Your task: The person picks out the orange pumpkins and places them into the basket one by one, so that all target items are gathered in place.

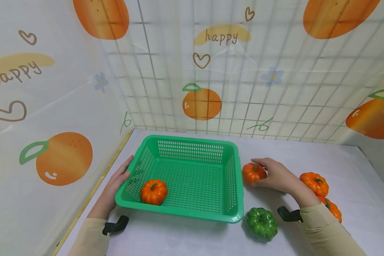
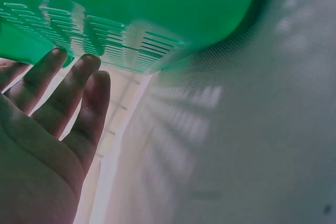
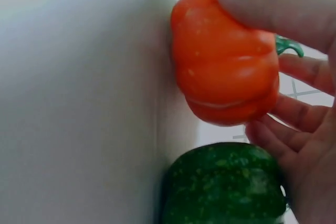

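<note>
running down the left edge of the table (image 1: 185, 241), a yellow strip (image 1: 94, 192) passes close to our left hand (image 1: 112, 186), so we have little room on that side. at the back, the table meets a printed sheet (image 1: 166, 106), near the far rim of the basket (image 1: 179, 212). we have more width on the right, between the basket and two orange pumpkins (image 1: 312, 182) that sit by our right wrist, one partly hidden behind the forearm. a green pumpkin (image 1: 261, 224) sits just off the basket's near right corner.

inside the basket, a small pumpkin (image 1: 154, 192) sits stem up in the near left corner, and the slotted floor shows to its right.

our left hand lies along the outside of the left wall, fingers spread and nearly straight. our right hand (image 1: 280, 177) grips the held pumpkin (image 1: 251, 174) between thumb and fingers, just outside the basket's right wall; we cannot tell whether it is off the table. the right wrist view shows a green one (image 3: 226, 184) close by the palm, apart from the held pumpkin.
</note>
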Available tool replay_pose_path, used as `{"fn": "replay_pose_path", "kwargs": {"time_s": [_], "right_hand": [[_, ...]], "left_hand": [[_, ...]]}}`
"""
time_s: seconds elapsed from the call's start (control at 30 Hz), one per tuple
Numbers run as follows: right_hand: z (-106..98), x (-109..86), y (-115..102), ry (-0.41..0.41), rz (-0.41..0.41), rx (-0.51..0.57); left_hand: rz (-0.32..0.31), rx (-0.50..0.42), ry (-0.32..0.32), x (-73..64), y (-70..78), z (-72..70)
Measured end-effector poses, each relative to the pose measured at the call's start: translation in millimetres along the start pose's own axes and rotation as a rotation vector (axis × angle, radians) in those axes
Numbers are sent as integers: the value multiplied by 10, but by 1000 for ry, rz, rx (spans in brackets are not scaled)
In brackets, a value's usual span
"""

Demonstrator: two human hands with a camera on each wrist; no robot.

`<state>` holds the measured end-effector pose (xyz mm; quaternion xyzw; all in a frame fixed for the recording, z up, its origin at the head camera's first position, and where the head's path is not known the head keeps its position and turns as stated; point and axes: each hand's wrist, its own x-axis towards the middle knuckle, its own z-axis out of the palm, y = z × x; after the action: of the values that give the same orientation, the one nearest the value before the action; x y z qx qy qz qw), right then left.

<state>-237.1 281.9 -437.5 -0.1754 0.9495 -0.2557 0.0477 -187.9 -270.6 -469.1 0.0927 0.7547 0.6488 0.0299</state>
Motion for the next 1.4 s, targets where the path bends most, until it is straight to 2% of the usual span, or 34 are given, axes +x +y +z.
{"fn": "replay_pose_path", "kwargs": {"time_s": [0.33,0.73,1.13,1.4], "right_hand": [[-65,-29,-29,44,-17,13],[-313,-31,-194,94,-62,49],[-578,85,-469,98,-74,100],[-692,190,-693,117,-133,44]], "left_hand": [[7,-14,-4,6,-4,2],[0,-9,2,19,-34,-12],[-17,-10,0,7,-7,-14],[-2,-2,-13,-16,25,-5]]}}
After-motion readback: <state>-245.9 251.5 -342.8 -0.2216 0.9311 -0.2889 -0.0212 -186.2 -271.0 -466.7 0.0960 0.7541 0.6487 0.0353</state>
